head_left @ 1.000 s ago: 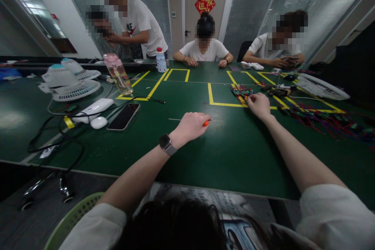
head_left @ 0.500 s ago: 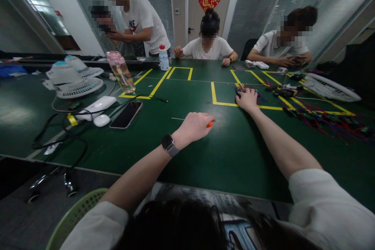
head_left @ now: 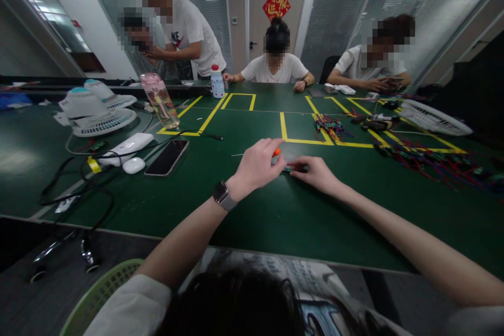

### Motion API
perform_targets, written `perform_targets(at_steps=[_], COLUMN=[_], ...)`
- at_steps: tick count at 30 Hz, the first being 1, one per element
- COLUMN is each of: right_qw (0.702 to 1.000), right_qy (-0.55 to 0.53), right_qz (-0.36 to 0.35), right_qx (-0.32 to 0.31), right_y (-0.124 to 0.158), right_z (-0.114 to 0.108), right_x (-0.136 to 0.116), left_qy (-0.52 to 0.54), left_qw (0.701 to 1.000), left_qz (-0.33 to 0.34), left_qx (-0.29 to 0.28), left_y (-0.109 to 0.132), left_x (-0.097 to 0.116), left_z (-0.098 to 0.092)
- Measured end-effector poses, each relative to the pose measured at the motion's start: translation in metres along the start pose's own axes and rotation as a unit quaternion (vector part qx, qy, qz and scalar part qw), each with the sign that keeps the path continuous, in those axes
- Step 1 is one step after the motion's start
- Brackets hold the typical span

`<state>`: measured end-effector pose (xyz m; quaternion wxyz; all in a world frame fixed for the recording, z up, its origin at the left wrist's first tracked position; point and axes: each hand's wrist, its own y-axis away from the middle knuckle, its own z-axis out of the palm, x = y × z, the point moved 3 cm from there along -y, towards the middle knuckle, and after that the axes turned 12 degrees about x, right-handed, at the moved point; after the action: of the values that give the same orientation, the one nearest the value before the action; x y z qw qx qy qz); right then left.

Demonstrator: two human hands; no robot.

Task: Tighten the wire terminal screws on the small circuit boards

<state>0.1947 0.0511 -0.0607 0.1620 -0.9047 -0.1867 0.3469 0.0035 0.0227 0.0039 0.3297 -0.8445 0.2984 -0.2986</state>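
Observation:
My left hand (head_left: 260,164), with a watch on its wrist, is closed around a tool with an orange handle (head_left: 276,151); a thin metal shaft (head_left: 237,155) sticks out on its left side. My right hand (head_left: 314,172) is just to the right, its fingers pinched on a small greenish part (head_left: 287,169) between the two hands. The part is mostly hidden by fingers. Beyond my right hand a pile of small boards with red and blue wires (head_left: 332,127) lies over yellow tape lines.
A phone (head_left: 167,157), a white case (head_left: 134,165), cables and white fans (head_left: 103,122) are on the left. Two bottles (head_left: 161,102) stand farther back. More wired boards (head_left: 429,160) spread at the right. People are across the green table (head_left: 236,226).
My right hand has left the wire pile and come back beside my left hand, now with a small part in its fingers. My left hand has tilted slightly, still around the tool.

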Motion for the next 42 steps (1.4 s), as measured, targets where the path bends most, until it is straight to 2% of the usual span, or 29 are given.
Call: perform_targets(at_steps=[2, 5, 8, 11, 15, 19, 29, 36, 42], right_qw=[0.998, 0.994, 0.994, 0.994, 0.994, 0.994, 0.994, 0.995, 0.994], right_qy=[-0.05, -0.091, -0.091, -0.088, -0.087, -0.087, -0.091, -0.093, -0.094], right_qz=[-0.024, -0.038, -0.048, -0.047, -0.046, -0.048, -0.046, -0.037, -0.035], right_qx=[-0.028, -0.048, -0.048, -0.049, -0.047, -0.038, -0.023, -0.029, -0.039], right_y=[0.019, 0.036, 0.04, 0.04, 0.04, 0.04, 0.039, 0.039, 0.036], right_z=[0.008, 0.016, 0.021, 0.023, 0.025, 0.024, 0.022, 0.023, 0.022], right_x=[-0.025, -0.051, -0.061, -0.061, -0.057, -0.056, -0.056, -0.055, -0.054], left_qy=[0.069, 0.15, 0.256, 0.327, 0.36, 0.327, 0.286, 0.285, 0.303], left_qw=[0.996, 0.975, 0.944, 0.914, 0.903, 0.923, 0.947, 0.953, 0.951], left_qz=[-0.003, -0.06, -0.106, -0.148, -0.17, -0.157, -0.103, -0.07, -0.052], left_qx=[0.058, 0.154, 0.179, 0.189, 0.16, 0.125, 0.105, 0.081, 0.042], left_y=[-0.005, -0.009, -0.01, -0.009, -0.007, -0.005, 0.0, 0.001, -0.002], left_x=[0.003, -0.002, -0.009, -0.013, -0.012, -0.008, -0.002, 0.004, 0.017], left_z=[-0.007, -0.014, -0.013, -0.01, -0.005, -0.001, 0.005, 0.0, -0.011])
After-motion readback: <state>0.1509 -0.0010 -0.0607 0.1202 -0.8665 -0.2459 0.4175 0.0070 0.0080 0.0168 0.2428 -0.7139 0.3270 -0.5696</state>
